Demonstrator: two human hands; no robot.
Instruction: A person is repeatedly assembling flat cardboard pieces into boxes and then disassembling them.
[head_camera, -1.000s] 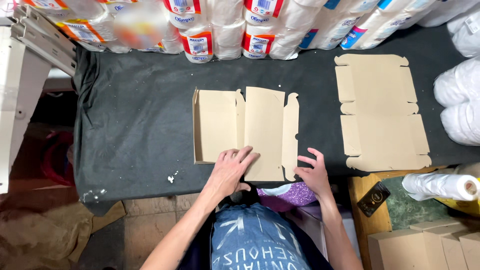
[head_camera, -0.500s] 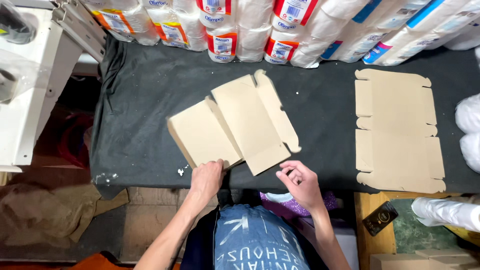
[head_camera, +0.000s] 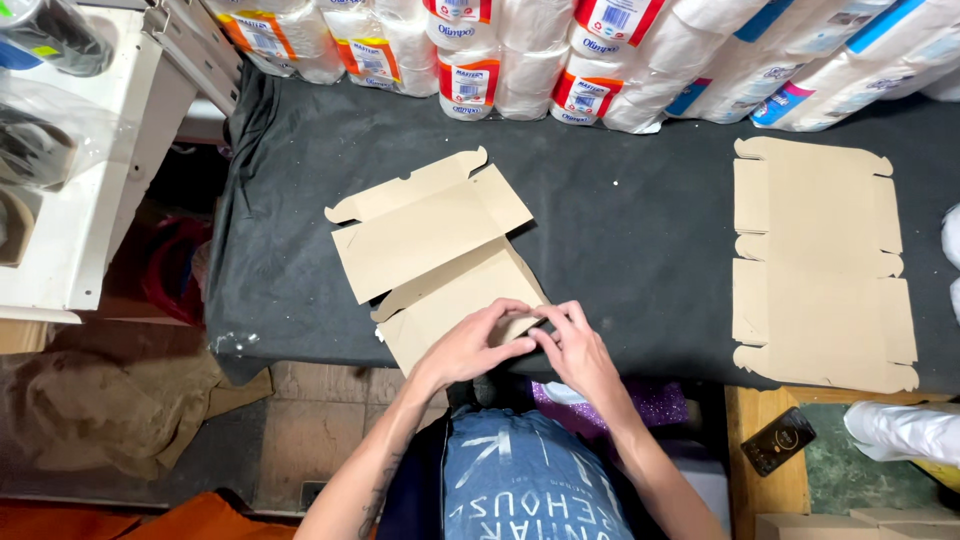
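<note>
Both my left hand (head_camera: 468, 345) and right hand (head_camera: 572, 345) pinch the near flap of a flat cardboard box blank (head_camera: 430, 240) on the black-covered table (head_camera: 620, 220). Only this flap is bent; the other panels lie unfolded, and a second blank (head_camera: 820, 260) waits untouched at right.

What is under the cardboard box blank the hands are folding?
The cardboard blank lies on the black cloth over the table. The left hand and right hand pinch its near flap. What lies beneath the blank itself is covered.
</note>
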